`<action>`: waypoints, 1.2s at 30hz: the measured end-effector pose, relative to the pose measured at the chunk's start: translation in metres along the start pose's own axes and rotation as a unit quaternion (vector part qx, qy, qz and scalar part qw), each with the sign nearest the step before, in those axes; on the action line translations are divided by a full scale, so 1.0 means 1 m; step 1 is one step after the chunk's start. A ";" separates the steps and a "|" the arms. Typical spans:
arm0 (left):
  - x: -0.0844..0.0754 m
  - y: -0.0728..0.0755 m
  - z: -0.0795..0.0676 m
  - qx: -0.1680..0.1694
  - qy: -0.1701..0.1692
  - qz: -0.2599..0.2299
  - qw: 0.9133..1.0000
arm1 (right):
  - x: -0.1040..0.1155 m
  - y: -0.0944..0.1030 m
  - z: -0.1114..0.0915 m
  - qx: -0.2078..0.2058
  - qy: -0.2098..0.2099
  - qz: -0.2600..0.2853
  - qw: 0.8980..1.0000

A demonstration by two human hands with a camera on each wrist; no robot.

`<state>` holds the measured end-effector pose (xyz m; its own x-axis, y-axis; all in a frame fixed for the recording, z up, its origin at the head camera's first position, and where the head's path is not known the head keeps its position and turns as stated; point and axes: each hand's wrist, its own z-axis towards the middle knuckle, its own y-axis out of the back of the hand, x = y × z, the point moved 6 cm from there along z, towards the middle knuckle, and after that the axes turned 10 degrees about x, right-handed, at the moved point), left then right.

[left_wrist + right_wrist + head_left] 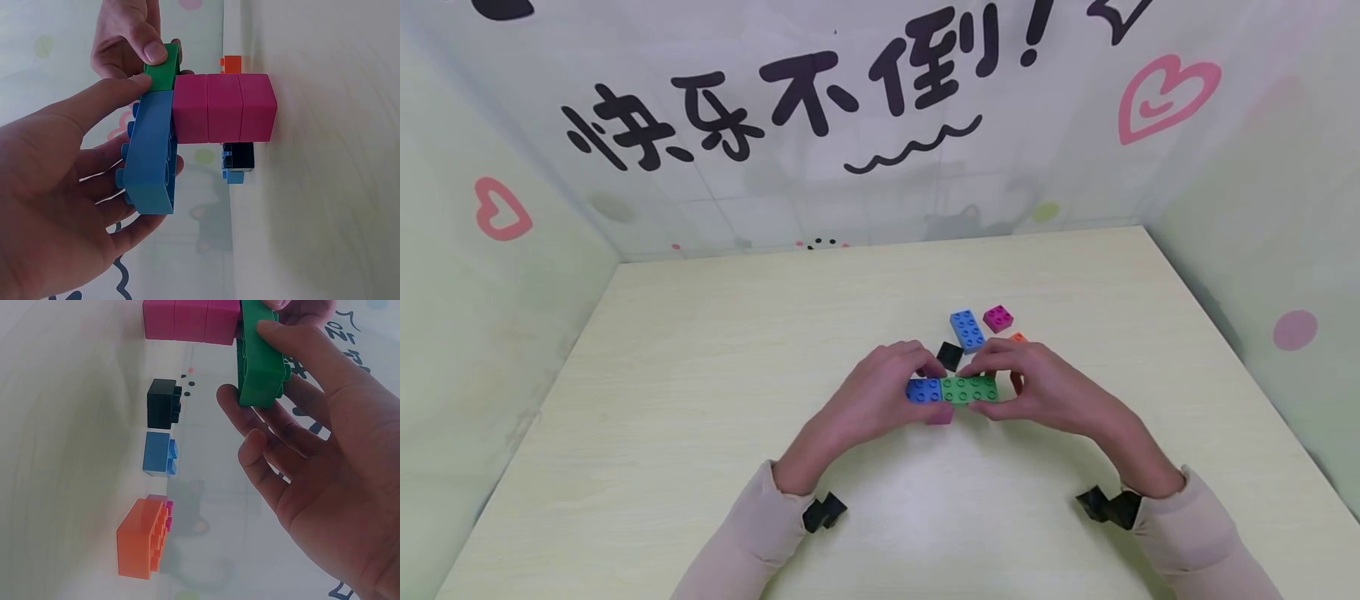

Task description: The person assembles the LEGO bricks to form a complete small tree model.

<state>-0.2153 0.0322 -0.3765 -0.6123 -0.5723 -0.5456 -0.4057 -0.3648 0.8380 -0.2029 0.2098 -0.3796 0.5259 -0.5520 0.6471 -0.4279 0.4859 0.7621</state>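
Observation:
A blue brick [925,390] and a green brick [970,389] lie end to end, studs up, on a stack of several magenta bricks [224,109]. My left hand [880,389] pinches the blue brick, its thumb along the near side close to the joint and its fingers on the far side. From the right, my right hand [1048,385] grips the green brick between thumb and fingers. The two long bricks stick out to either side of the magenta stack, which stands on the table. From above, the hands and bricks hide most of that stack.
Behind the hands, a black brick [950,357], a second blue brick [967,331] and a small magenta brick [998,317] lie on the table [700,375]. An orange brick [134,540] is partly hidden by the right hand from above. Printed panels enclose the table's back and sides.

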 end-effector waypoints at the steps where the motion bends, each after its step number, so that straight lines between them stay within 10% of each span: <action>1: 0.000 0.000 0.000 -0.001 0.000 0.000 1.000 | 0.000 0.000 0.000 0.000 0.000 -0.001 1.000; 36: 0.007 -0.003 -0.002 0.019 0.024 -0.063 0.998 | 0.000 -0.002 0.000 0.001 -0.002 -0.001 1.000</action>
<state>-0.2172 0.0280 -0.3825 -0.5223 -0.5589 -0.6441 -0.5034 -0.4076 0.7619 -0.2022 0.2090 -0.3814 0.5240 -0.5561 0.6451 -0.4278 0.4831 0.7639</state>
